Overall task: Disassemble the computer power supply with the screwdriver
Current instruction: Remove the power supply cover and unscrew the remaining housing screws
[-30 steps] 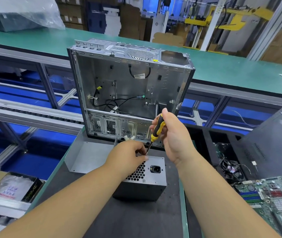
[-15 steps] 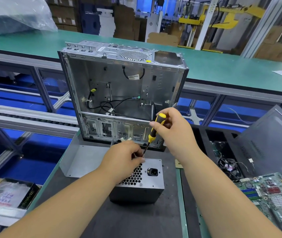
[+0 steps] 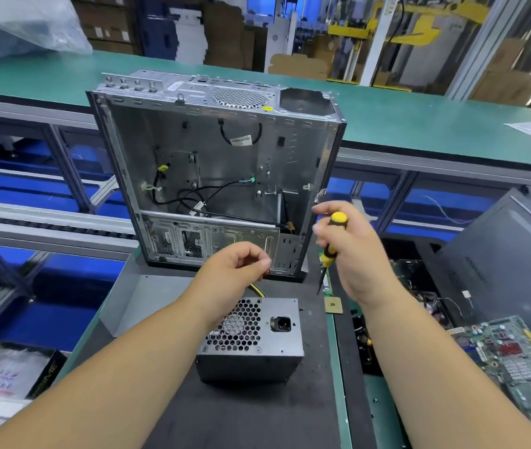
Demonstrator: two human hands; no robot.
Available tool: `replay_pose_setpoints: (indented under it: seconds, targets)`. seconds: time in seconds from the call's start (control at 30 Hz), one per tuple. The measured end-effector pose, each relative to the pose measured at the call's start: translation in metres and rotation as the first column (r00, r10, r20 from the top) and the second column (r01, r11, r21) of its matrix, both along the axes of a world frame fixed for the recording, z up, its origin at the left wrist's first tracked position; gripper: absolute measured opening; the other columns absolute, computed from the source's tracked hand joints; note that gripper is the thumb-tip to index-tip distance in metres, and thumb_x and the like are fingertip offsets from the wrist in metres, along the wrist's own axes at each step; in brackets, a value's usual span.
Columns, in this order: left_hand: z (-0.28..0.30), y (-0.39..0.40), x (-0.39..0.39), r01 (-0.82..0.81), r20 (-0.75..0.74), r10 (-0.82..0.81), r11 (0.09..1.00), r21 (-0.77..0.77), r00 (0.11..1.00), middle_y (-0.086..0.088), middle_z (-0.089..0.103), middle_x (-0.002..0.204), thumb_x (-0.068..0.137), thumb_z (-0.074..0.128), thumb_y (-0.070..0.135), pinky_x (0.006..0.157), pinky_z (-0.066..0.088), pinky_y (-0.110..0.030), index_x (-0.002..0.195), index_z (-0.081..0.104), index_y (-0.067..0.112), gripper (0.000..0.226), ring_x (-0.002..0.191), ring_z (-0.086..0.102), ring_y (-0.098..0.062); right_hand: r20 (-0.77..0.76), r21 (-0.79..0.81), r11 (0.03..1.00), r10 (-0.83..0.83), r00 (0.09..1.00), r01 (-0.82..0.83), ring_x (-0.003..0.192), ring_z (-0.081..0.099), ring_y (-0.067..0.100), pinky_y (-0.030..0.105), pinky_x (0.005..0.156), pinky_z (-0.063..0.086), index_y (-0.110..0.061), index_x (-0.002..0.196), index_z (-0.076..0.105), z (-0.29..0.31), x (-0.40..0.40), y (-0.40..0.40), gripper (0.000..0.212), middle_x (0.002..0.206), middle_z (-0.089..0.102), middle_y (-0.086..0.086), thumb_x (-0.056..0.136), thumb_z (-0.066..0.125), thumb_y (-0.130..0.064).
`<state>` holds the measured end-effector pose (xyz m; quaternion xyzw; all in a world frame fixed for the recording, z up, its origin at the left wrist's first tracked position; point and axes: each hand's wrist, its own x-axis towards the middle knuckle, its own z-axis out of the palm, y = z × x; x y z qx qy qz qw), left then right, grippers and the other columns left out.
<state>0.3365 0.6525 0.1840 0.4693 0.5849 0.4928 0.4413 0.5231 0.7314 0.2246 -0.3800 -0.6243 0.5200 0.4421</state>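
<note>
The grey power supply (image 3: 251, 338) stands on the black mat (image 3: 241, 416), its honeycomb fan grille and power socket facing up. Yellow wires run out from behind it. My left hand (image 3: 235, 267) hovers just above its far edge, thumb and forefinger pinched on something tiny that looks like a screw. My right hand (image 3: 355, 254) grips the yellow-and-black screwdriver (image 3: 335, 234) to the right of the unit. The tip points down and touches nothing.
An open, emptied computer case (image 3: 219, 176) stands upright right behind the power supply. A grey metal panel (image 3: 128, 303) lies at the left. A small chip (image 3: 333, 305), a motherboard (image 3: 510, 354) and a dark case cover (image 3: 510, 254) are at the right. A green conveyor runs across the back.
My left hand has lifted off the power supply's far corner with its fingertips pinched. My right hand has pulled the screwdriver up and to the right, away from the unit.
</note>
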Motion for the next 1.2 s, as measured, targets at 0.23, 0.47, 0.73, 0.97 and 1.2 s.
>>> replay_pose_setpoints:
  seconds: [0.23, 0.47, 0.73, 0.97, 1.2]
  targets:
    - [0.017, 0.019, 0.037, 0.061, 0.293, -0.022, 0.990, -0.125, 0.956, 0.002, 0.063, 0.065, 0.092, 0.059, 0.001, 0.065, 0.045, -0.022, 0.085, 0.068, 0.012, 0.016, 0.063, 0.057, -0.008, 0.295, 0.133, 0.989, 0.019, 0.955, -0.061, 0.077, 0.062, 0.003, 0.014, 0.071, 0.049, -0.027, 0.089, 0.071, -0.019, 0.003, -0.008, 0.014, 0.082, 0.069, -0.007, 0.081, 0.080, -0.020]
    - [0.009, 0.025, 0.047, -0.011, 0.293, 0.072, 0.979, -0.205, 0.953, 0.003, 0.071, 0.069, 0.093, 0.066, 0.019, 0.061, 0.053, -0.017, 0.087, 0.074, 0.012, 0.011, 0.063, 0.064, -0.003, 0.351, 0.148, 0.987, 0.001, 0.936, -0.056, 0.083, 0.065, 0.002, 0.022, 0.076, 0.053, -0.029, 0.083, 0.074, -0.026, 0.018, -0.003, 0.012, 0.083, 0.071, -0.015, 0.081, 0.081, -0.019]
    - [-0.002, 0.027, 0.048, -0.069, -0.066, 0.061, 0.989, -0.129, 0.996, 0.004, 0.073, 0.073, 0.087, 0.073, 0.033, 0.076, 0.051, -0.031, 0.077, 0.076, 0.019, 0.017, 0.070, 0.061, -0.006, 0.455, 0.199, 0.976, -0.008, 0.890, -0.093, 0.080, 0.063, 0.001, 0.017, 0.072, 0.052, -0.029, 0.085, 0.071, -0.035, 0.024, 0.000, 0.018, 0.080, 0.069, -0.012, 0.079, 0.082, -0.016]
    - [-0.006, 0.024, 0.043, -0.171, -0.306, 0.127, 0.978, -0.120, 0.943, 0.011, 0.072, 0.090, 0.094, 0.060, 0.041, 0.073, 0.049, -0.027, 0.086, 0.074, 0.035, 0.017, 0.088, 0.065, -0.009, 0.605, 0.215, 0.971, -0.048, 0.795, -0.105, 0.082, 0.061, 0.003, 0.022, 0.072, 0.052, -0.034, 0.086, 0.071, -0.053, 0.020, 0.014, 0.011, 0.083, 0.067, -0.016, 0.085, 0.074, -0.023]
    - [-0.011, 0.013, 0.034, -0.234, -0.360, 0.181, 0.966, -0.107, 0.915, 0.009, 0.066, 0.086, 0.093, 0.062, 0.035, 0.062, 0.040, -0.016, 0.089, 0.070, 0.037, 0.009, 0.071, 0.057, 0.010, 0.786, 0.018, 1.000, -0.007, 0.618, -0.012, 0.084, 0.062, 0.011, 0.034, 0.078, 0.057, -0.032, 0.082, 0.069, -0.095, 0.026, 0.039, 0.010, 0.090, 0.068, -0.011, 0.087, 0.070, -0.023]
